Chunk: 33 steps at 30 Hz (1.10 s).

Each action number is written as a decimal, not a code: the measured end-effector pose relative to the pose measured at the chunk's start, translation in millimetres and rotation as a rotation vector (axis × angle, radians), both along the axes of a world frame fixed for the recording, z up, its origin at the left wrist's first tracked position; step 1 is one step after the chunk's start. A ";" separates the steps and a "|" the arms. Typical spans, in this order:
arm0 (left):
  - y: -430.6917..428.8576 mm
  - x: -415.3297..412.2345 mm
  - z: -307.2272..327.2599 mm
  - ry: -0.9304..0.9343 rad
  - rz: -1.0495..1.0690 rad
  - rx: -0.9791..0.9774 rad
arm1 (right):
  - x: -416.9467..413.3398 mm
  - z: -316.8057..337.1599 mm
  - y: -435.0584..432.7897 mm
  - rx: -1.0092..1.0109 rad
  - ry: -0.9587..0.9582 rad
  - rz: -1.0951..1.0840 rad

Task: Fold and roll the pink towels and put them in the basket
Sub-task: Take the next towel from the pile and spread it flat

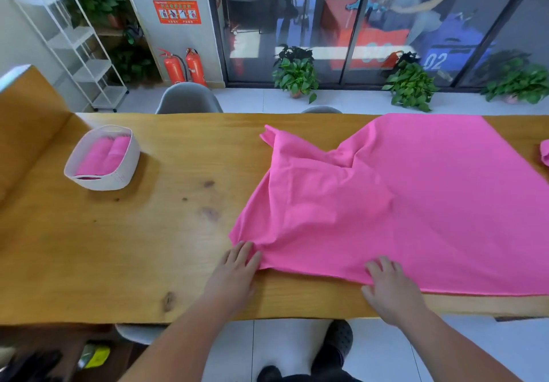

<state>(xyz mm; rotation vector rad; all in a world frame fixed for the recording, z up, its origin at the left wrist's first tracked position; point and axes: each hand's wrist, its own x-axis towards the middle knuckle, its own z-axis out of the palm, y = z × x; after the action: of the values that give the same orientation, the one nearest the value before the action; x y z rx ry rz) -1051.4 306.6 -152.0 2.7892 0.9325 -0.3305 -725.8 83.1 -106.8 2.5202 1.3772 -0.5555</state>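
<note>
Head view: I saw one pink towel point(401, 203) lying open across the right half of the wooden table point(118, 248), not yet folded.
Left hand point(237, 266): fingers straight and close together, with the tips touching the towel's near left corner at lower centre. The thumb was hidden, so I could not tell whether it pinched.
Right hand point(389, 283): fingers a little spread and laid flat on the towel's near edge, right of lower centre.
Basket point(130, 156): at centre left of the frame, well apart from the towel, with rolled towels point(104, 153) already inside.
Risk, creases: the far left corner was flipped over and a ridge ran through the upper middle. I judged that folding over these would lock them in and give a lumpy roll.
Risk, slip: the near edge lay close to the table's front. A pull toward the body could drag cloth off.
Risk, grip: flat fingers might slide on the cloth rather than lift the corner.
</note>
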 end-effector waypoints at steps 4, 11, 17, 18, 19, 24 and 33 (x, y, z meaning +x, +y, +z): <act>0.6 -21.0 4.7 -0.123 -0.053 0.018 | -23.9 -5.3 8.4 -0.048 -0.023 0.032; -12.9 -32.4 4.8 -0.191 0.071 -0.032 | -55.6 -3.3 36.1 -0.003 -0.026 0.180; -14.5 -30.7 10.1 -0.185 0.353 -0.255 | -74.1 -5.6 46.0 0.012 0.039 0.187; -12.7 -31.6 13.2 -0.201 0.365 -0.277 | -74.2 -6.0 47.9 0.011 0.032 0.188; -10.2 -32.2 16.6 -0.238 0.386 -0.320 | -73.9 -6.1 49.8 0.010 0.029 0.191; 5.9 -25.4 30.7 -0.550 0.807 -0.584 | -70.1 -7.0 56.1 0.015 0.014 0.198; 14.4 18.5 62.8 -0.716 0.890 -0.626 | -68.3 -1.4 57.9 0.005 -0.014 0.232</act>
<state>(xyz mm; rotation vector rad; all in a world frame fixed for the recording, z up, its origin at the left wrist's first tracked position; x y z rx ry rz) -1032.9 321.0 -89.2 1.5189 1.3944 0.4137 -794.1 141.1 -108.2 2.3185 1.6383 -0.4878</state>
